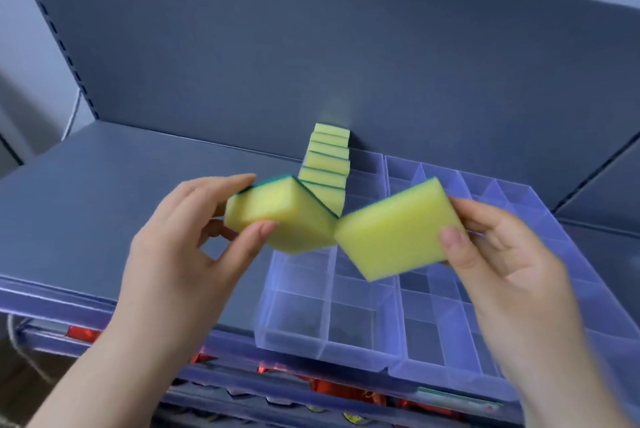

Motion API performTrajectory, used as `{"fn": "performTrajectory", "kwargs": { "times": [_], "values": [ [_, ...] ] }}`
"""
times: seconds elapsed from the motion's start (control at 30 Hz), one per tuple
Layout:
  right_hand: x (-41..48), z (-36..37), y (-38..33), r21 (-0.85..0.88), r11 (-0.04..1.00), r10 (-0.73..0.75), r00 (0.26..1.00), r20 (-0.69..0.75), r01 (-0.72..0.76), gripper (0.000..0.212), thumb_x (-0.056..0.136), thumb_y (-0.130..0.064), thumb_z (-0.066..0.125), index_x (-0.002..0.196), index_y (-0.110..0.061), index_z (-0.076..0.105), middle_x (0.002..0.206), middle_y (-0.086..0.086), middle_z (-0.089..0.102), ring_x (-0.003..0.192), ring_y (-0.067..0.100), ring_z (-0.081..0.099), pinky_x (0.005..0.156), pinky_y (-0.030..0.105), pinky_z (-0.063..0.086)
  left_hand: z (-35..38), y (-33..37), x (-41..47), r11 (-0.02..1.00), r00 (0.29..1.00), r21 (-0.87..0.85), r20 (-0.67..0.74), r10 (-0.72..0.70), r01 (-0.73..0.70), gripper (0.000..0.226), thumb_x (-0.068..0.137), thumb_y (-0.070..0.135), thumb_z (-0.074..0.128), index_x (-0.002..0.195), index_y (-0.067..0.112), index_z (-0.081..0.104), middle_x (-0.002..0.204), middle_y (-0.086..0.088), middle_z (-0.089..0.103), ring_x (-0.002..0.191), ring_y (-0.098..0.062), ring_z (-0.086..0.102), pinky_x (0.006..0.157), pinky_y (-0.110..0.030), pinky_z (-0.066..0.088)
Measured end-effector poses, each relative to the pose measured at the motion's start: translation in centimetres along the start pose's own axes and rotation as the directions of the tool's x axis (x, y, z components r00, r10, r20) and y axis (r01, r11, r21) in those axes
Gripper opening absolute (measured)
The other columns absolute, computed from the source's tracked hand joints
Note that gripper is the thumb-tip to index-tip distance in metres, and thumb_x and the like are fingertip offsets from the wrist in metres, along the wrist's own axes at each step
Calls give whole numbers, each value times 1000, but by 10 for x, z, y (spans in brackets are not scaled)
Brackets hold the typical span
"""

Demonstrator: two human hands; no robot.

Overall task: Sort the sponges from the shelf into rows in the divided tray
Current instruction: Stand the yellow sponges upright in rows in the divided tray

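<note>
A clear plastic divided tray [346, 341] was seen lying on a grey-blue shelf [121, 202], and two sponges were held in the air above the tray.

The first sponge [277, 216] was pinched over the tray's left edge by the left hand [173, 244]. The thumb was pressed on its yellow front face, and the other fingers [221, 185] were curled over its green top and far side.

The second sponge [398, 230] was pinched over the middle of the tray by the right hand [512, 254]. The thumb was laid on its broad yellow face, and the remaining fingers were hidden behind it.

The near corners of the two sponges appeared to touch, though the picture was blurred there. Each sponge was shown as a thick yellow foam block with a thin green scouring layer on one side.

A row of sponges [327, 164] of the same kind stood on edge in the tray's far left compartments. Red packets [332, 388] were glimpsed on a lower level beneath the tray.
</note>
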State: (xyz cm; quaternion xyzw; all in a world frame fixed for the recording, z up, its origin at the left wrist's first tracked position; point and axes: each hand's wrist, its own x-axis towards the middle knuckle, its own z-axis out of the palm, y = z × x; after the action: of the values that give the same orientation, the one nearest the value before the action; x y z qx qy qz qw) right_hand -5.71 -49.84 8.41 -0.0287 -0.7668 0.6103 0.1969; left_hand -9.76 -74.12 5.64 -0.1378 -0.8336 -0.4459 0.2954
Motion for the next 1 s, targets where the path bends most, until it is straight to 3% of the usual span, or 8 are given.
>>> {"fn": "performTrajectory", "kwargs": {
  "times": [0.17, 0.33, 0.47, 0.57, 0.73, 0.87, 1.0],
  "values": [
    [7, -5, 4, -50, 999, 6, 1000, -14, -7, 25, 77, -55, 61, 98, -43, 62, 103, -20, 67, 95, 9, 66, 82, 33, 53, -3, -6, 2, 1000, 998, 21, -70, 6, -4, 36, 84, 48, 53, 118, 38, 52, 109, 10, 53, 88, 4, 52, 79, -8, 45],
    [15, -4, 6, 0, 1000, -26, 999, 38, 26, 52, 63, -72, 60, 104, -40, 58, 113, -13, 65, 102, 11, 64, 86, 30, 51, -4, -16, 1, 1000, 996, -9, -92, -10, 9, 35, 85, 53, 51, 120, 48, 53, 109, 18, 53, 93, -3, 56, 82, -19, 49],
    [22, 4, 3, 48, 999, -23, 999, 26, 22, 29, 76, -47, 56, 103, -36, 58, 113, -10, 65, 102, 13, 64, 84, 27, 53, -5, -28, 9, 996, 992, -82, -118, -34, 24, 34, 85, 59, 51, 118, 58, 48, 112, 4, 58, 99, -24, 60, 85, -43, 51],
    [28, 13, -1, 14, 1000, -10, 1000, 29, 9, 25, 78, -38, 57, 102, -34, 58, 111, -13, 66, 98, 12, 66, 84, 25, 52, -7, -37, 18, 998, 992, -64, -125, -12, 4, 31, 86, 57, 51, 117, 59, 47, 111, 13, 56, 98, -24, 60, 85, -41, 51],
    [32, 31, 0, -104, 994, -17, 999, 47, 22, 22, 90, -19, 55, 102, -37, 59, 106, -18, 67, 98, 4, 64, 88, 26, 49, -12, -60, 35, 996, 996, -87, -90, 18, -26, 31, 87, 56, 50, 117, 60, 46, 111, 15, 55, 100, -23, 60, 84, -41, 52],
    [31, 44, 5, -175, 983, -38, 997, 74, 50, 27, 89, -15, 56, 95, -41, 61, 104, -18, 66, 101, 1, 60, 87, 22, 48, -11, -82, 41, 991, 997, -131, -70, 32, -41, 31, 87, 60, 48, 118, 59, 45, 110, 10, 55, 102, -25, 58, 84, -49, 51],
    [32, 53, 4, -293, 952, -47, 988, 148, 89, 28, 88, -14, 59, 99, -40, 59, 103, -24, 63, 98, 0, 60, 84, 13, 45, -11, -92, 46, 989, 997, -143, -65, 36, -45, 31, 86, 62, 47, 117, 58, 46, 111, 24, 51, 103, -25, 58, 87, -50, 50]
  ]
}}
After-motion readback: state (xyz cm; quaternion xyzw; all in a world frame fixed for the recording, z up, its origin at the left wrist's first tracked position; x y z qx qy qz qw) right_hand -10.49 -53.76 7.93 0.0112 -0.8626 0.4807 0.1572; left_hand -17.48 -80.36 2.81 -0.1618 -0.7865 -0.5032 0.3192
